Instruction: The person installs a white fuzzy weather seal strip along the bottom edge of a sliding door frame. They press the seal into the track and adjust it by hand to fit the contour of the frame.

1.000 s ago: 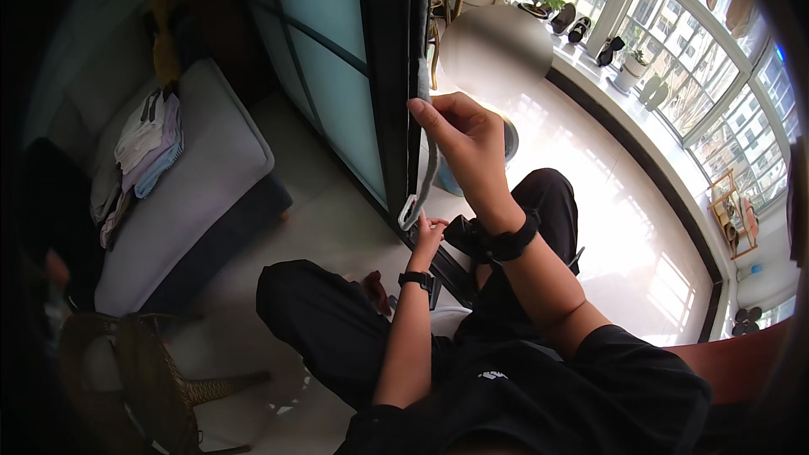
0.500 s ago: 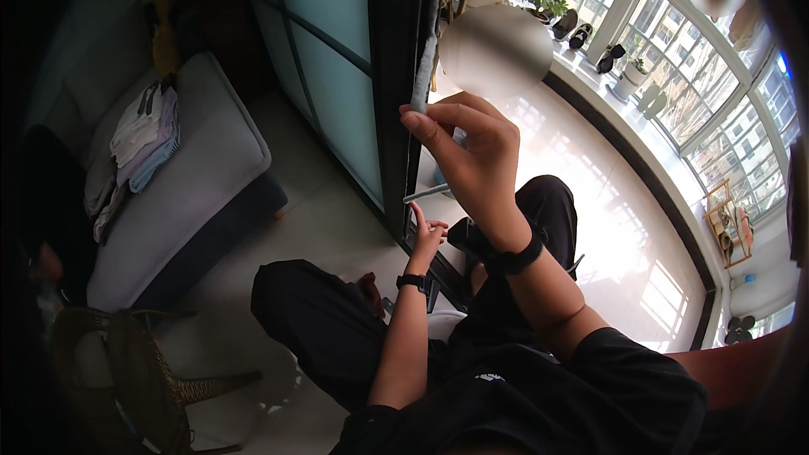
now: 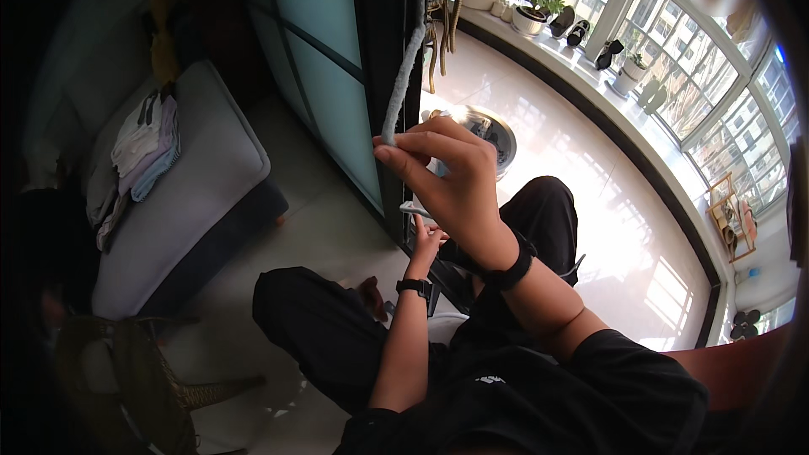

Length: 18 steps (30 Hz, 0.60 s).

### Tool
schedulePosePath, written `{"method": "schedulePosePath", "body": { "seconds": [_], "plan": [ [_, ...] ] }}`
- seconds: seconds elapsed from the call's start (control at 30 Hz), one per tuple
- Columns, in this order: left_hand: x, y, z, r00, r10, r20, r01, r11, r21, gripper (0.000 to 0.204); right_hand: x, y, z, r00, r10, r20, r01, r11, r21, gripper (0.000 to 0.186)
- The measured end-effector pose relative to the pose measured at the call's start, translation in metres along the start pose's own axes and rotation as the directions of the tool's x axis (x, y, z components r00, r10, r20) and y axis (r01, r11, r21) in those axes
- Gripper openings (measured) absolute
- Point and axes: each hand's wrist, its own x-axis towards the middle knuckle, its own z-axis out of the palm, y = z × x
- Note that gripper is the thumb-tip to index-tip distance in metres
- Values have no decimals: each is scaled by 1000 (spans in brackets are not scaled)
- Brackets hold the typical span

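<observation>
A dark-framed sliding door (image 3: 324,4) with frosted panes stands in front of me. Along its edge hangs a fuzzy grey sealing strip (image 3: 404,76), partly pulled away from the frame. My right hand (image 3: 451,168) pinches this strip between thumb and fingertips, beside the door's edge. Lower down, my left hand (image 3: 427,244) is close to the frame, its index finger raised and other fingers loosely apart. A pale grey strip end (image 3: 415,209) crosses just at that fingertip; whether it joins the upper length is hidden.
On the left stands a grey sofa (image 3: 185,160) with folded clothes (image 3: 147,143), and a wicker chair (image 3: 160,379) nearer me. Beyond the door edge a round metal-rimmed object (image 3: 497,139) rests on the tiled floor. Potted plants (image 3: 535,13) and shoes (image 3: 577,32) line the windowsill.
My right hand has moved left and down with the strip, and a longer length of it shows hanging from above. The left hand stays nearly in place; the pale strip end shifted slightly.
</observation>
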Motion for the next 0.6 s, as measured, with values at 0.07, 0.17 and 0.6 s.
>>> {"method": "schedulePosePath", "body": {
  "seconds": [0.07,0.17,0.6],
  "plan": [
    [-6,7,3,1000,-16,-10,16,1000,15,91,-8,14,-4,994,98,45,-99,995,13,13],
    [-3,1,-16,933,318,-168,-199,845,497,89,-23,57,-5,962,271,10,-272,961,51,16],
    [-16,10,13,799,555,-233,-407,783,470,85,-129,185,-25,725,582,368,-485,811,-328,37]
  ]
}}
